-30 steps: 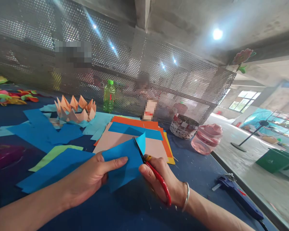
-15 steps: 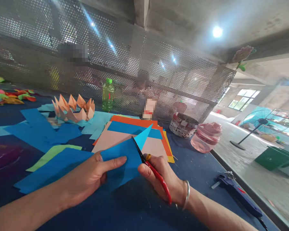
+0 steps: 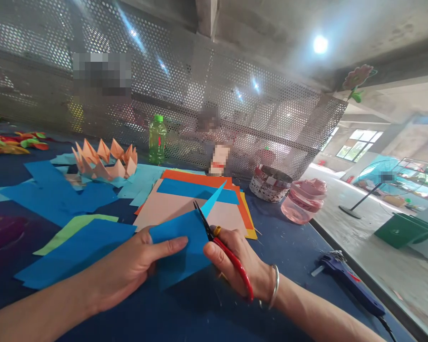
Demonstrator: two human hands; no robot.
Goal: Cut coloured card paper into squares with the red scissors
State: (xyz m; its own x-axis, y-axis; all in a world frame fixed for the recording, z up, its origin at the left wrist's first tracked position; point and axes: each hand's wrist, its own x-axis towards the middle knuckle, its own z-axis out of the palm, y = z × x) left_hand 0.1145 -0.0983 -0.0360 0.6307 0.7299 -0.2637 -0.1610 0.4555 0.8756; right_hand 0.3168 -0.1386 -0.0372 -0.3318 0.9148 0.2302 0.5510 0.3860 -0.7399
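My left hand (image 3: pixel 139 263) pinches a sheet of blue paper (image 3: pixel 183 228) between thumb and fingers above the table. My right hand (image 3: pixel 231 256) is closed round the red handles of a pair of scissors (image 3: pixel 237 263). The dark blades reach up and left at the paper's right edge, slightly apart at the tips. Beyond them a narrow pointed flap of lighter blue paper (image 3: pixel 214 197) sticks up to the right. Behind lies a stack of pink paper (image 3: pixel 171 209) and orange paper with a blue strip (image 3: pixel 181 190) across it.
Blue sheets (image 3: pixel 74 251) and a ring of folded orange paper points (image 3: pixel 105 166) lie left. A green-capped bottle (image 3: pixel 157 140), a round container (image 3: pixel 269 185) and a pink water bottle (image 3: pixel 303 202) stand behind. A glue gun (image 3: pixel 353 282) lies near the right table edge.
The lighter blue flap beyond the blades has become narrower and turned more on edge. The scissor blades are closer together. Both hands keep nearly the same place, and the view has shifted slightly.
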